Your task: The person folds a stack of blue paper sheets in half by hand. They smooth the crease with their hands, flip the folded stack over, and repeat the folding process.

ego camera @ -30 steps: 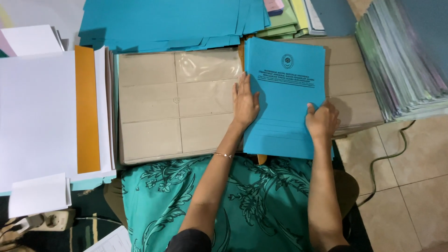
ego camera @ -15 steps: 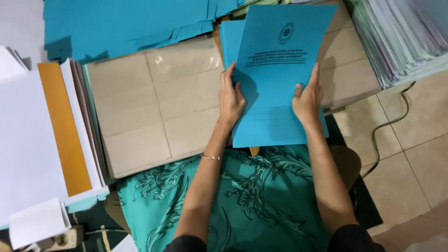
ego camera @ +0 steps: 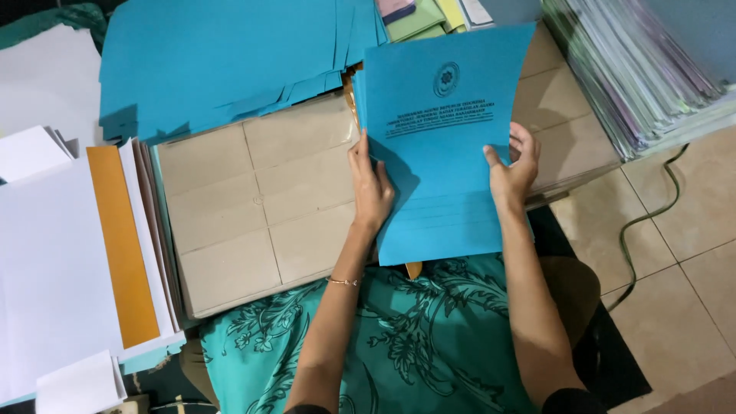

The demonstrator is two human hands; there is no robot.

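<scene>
My one camera sits on my head and looks almost straight down, close over my lap. My left hand (ego camera: 373, 186) and right hand (ego camera: 511, 170) sit near the middle, with the cardboard box (ego camera: 253, 207) and floor tiles (ego camera: 682, 268) around them.

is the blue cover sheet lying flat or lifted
Lifted: both hands, left hand and right hand, hold the blue cover sheet by its side edges, tilted above the brown cardboard.

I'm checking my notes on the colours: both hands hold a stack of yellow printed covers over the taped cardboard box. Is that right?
Not quite. The head view shows the printed covers are blue, not yellow. The rest stands: the left hand and right hand both hold them over the taped cardboard box.
</scene>
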